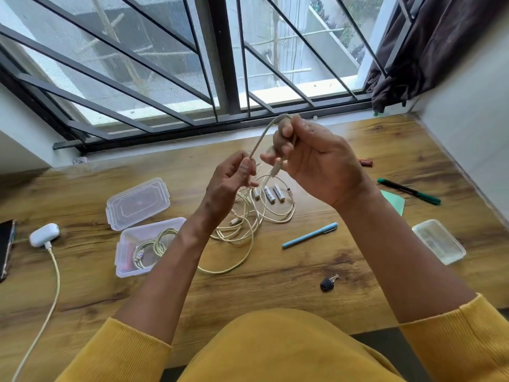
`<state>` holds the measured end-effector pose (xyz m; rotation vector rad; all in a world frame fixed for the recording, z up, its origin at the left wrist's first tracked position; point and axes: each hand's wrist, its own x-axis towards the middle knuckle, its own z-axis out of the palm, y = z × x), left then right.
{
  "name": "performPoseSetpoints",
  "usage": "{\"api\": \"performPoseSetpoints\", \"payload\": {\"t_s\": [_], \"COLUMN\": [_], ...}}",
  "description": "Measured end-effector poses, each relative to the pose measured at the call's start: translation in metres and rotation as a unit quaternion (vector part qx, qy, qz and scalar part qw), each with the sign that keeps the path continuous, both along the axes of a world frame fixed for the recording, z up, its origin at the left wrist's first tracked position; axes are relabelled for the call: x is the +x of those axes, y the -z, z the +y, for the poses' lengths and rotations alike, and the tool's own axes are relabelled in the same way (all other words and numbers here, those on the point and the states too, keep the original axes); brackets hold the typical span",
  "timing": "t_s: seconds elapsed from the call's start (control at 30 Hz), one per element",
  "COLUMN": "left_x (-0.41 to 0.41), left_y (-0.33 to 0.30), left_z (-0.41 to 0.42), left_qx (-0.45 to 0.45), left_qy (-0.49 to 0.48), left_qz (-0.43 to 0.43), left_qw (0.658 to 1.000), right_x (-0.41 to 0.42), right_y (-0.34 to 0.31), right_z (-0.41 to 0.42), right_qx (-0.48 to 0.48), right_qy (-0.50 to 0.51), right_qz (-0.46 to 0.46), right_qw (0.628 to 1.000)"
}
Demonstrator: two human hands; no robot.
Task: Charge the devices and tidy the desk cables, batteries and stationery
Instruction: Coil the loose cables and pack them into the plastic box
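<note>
**Currently: cable loop held between both hands above the desk**

Here I see both hands raised over the wooden desk, working one cream cable. The left hand pinches the cable between thumb and curled fingers at its lower run. The right hand has its fingers curled round the upper bend of the same cable, with the plug end hanging just below the fingers. The cable arches from one hand to the other, clear of the desk.

Below the hands, a loose tangle of cream cables lies on the desk. Three white AA batteries lie side by side at the far edge of that tangle, touching or just beside its loops.

To the left, an open clear plastic box holds a coiled cable; its lid lies just behind it. Further left, a white earbud case has a charging cable plugged in, and a dark phone sits at the frame edge.

To the right lie a light blue pen, a green marker, a green paper piece, a second clear container, a key with a black head and a reddish battery near the wall.
</note>
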<state>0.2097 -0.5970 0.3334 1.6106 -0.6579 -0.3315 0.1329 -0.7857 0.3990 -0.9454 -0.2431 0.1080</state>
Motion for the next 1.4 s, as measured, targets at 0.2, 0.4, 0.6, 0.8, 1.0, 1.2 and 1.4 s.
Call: {"api": "performPoseSetpoints", "payload": {"t_s": [0.2, 0.4, 0.6, 0.8, 1.0, 1.2, 1.4], "left_x": [-0.011, -0.025, -0.021, -0.014, 0.005, 0.005, 0.006], "left_y": [-0.002, 0.001, -0.003, -0.022, -0.028, -0.044, -0.049], "left_z": [-0.007, -0.007, 0.004, -0.001, 0.004, 0.001, -0.001], "left_qx": [0.11, 0.178, 0.201, 0.131, 0.109, 0.135, 0.136], "left_qy": [0.025, 0.077, 0.056, -0.032, -0.051, -0.028, -0.033], "left_qz": [-0.103, -0.061, -0.073, -0.149, -0.125, -0.222, -0.344], "left_qw": [0.988, 0.979, 0.975, 0.98, 0.985, 0.965, 0.929], "right_x": [0.013, 0.021, 0.017, 0.018, 0.016, 0.016, 0.017], "right_y": [-0.001, 0.01, 0.019, 0.041, 0.043, 0.032, 0.018], "right_z": [0.009, 0.014, 0.014, 0.023, 0.025, 0.022, 0.021], "right_qx": [0.035, 0.006, -0.177, -0.493, -0.568, -0.638, -0.695], "right_qy": [0.053, 0.107, 0.215, 0.294, 0.258, 0.165, 0.129], "right_qz": [-0.019, 0.022, 0.016, -0.013, -0.025, -0.016, 0.015], "right_qw": [0.998, 0.994, 0.96, 0.819, 0.782, 0.752, 0.707]}}
